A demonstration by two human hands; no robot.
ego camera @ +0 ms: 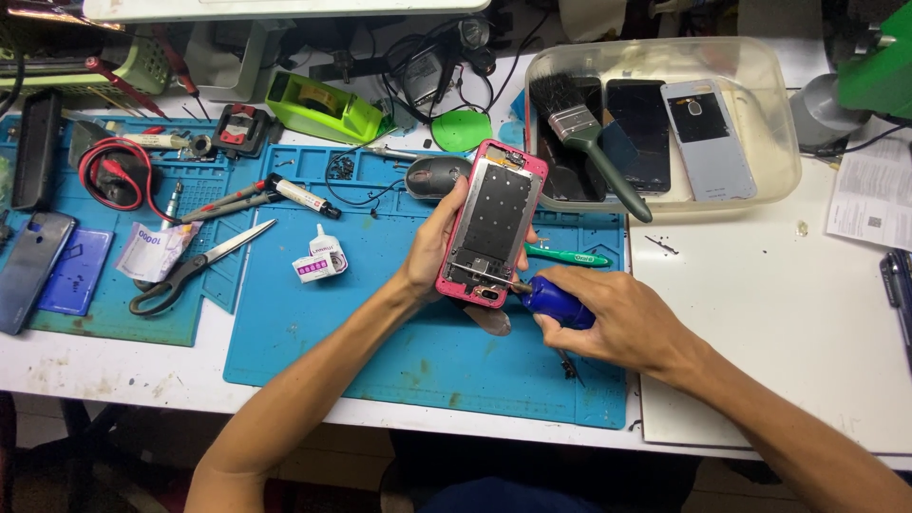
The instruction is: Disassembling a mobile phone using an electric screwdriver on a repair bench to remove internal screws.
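Left hand: my left hand [432, 249] wraps the opened pink phone [492, 223], tilted above the blue mat [380, 313].
Right hand: my right hand [617, 318] clasps a blue-handled screwdriver [551, 300], tip at the phone's near end.
Far right: clear tub [769, 142] with a brush [584, 133].

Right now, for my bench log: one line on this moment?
left hand: holds pink phone frame | right hand: blue-handled screwdriver, tip at lower end | blue mat

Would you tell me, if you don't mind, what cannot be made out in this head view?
- Tip of the blue-handled screwdriver: too small where it meets the opened pink-framed phone.
- Screwdriver grip: covered by the right hand.
- Phone's left edge: hidden by the left hand.
- Green machine: cut off by the right edge.
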